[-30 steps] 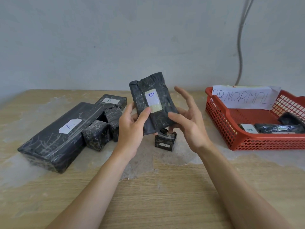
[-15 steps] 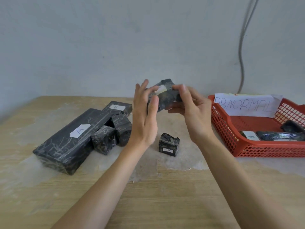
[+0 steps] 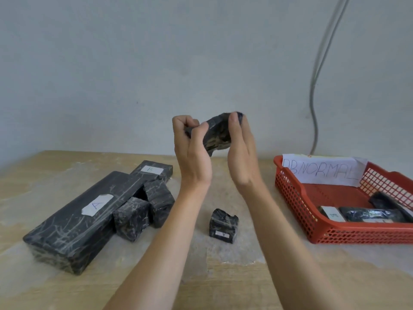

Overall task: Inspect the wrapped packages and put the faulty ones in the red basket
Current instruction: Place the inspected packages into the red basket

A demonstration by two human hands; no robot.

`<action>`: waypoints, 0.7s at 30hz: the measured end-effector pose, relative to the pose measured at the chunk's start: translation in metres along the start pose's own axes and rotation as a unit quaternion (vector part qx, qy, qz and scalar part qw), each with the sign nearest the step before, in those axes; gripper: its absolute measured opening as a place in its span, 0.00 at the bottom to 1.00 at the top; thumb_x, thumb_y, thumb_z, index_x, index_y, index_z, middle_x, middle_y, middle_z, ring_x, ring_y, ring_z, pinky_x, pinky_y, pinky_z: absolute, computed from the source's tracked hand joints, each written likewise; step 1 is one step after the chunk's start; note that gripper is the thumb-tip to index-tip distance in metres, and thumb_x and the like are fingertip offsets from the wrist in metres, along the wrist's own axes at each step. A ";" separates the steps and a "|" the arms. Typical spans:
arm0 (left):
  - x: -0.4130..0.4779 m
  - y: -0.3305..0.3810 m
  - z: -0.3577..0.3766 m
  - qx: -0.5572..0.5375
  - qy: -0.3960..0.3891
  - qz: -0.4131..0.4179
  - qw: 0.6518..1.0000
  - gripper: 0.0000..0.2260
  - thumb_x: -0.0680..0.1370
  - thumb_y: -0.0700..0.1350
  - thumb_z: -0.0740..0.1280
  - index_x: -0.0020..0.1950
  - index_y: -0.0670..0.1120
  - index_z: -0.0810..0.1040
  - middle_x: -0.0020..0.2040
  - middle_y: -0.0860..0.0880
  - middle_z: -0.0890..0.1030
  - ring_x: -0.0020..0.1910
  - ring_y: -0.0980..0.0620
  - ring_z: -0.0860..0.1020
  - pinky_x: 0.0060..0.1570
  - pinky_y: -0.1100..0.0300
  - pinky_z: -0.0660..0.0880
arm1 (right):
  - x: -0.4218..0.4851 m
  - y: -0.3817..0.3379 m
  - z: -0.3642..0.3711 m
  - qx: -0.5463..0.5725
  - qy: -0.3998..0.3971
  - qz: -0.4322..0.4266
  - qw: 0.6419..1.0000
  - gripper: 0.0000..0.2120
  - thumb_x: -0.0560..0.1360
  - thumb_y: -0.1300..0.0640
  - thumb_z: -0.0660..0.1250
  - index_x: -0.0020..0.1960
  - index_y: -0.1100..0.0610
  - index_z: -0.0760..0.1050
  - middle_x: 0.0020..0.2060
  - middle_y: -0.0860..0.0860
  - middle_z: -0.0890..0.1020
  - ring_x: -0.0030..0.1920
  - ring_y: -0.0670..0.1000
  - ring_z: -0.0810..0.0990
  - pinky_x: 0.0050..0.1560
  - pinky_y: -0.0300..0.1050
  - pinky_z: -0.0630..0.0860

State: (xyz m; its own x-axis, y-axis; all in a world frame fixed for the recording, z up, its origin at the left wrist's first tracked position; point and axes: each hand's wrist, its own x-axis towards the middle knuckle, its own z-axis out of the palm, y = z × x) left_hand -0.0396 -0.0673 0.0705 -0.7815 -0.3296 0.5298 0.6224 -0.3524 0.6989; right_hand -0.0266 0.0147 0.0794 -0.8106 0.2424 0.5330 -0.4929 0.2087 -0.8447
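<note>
Two hands meet at the centre of the head view and hold one dark wrapped package (image 3: 218, 135) up in front of the grey wall (image 3: 111, 74). The left hand (image 3: 192, 151) curls its fingers and thumb round the package's left end. The right hand (image 3: 241, 153) clamps the right end, with its thumb on the upper edge and its fingers behind.

At the right edge of the frame the red basket (image 3: 290, 186) sits on the wooden table (image 3: 201, 276). A paper sign (image 3: 321, 171) leans inside it, and several dark packages (image 3: 371, 215) lie in its lower right corner.

Below the hands a small package (image 3: 223, 225) stands alone. At lower left lies a long package marked A (image 3: 85, 220), with a flat one marked B (image 3: 154, 171) behind it and two cube packages (image 3: 131, 218) just beside it. A grey cable (image 3: 317, 86) hangs at upper right.
</note>
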 end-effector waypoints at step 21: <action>0.007 0.000 -0.013 0.014 -0.104 -0.014 0.994 0.05 0.77 0.44 0.60 0.43 0.49 0.65 0.40 0.52 0.70 0.42 0.49 0.66 0.43 0.51 0.64 | 0.000 0.003 0.012 0.140 0.092 -0.029 0.985 0.15 0.88 0.62 0.59 0.42 0.55 0.68 0.30 0.38 0.72 0.34 0.39 0.70 0.38 0.31 0.69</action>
State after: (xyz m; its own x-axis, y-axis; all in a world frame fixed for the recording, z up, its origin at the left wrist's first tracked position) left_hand -0.0444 -0.0808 0.0682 -0.7926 -0.1299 0.5957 0.6007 -0.3334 0.7266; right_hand -0.0317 0.0035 0.0763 -0.7201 0.4106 0.5594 -0.6258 -0.0359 -0.7792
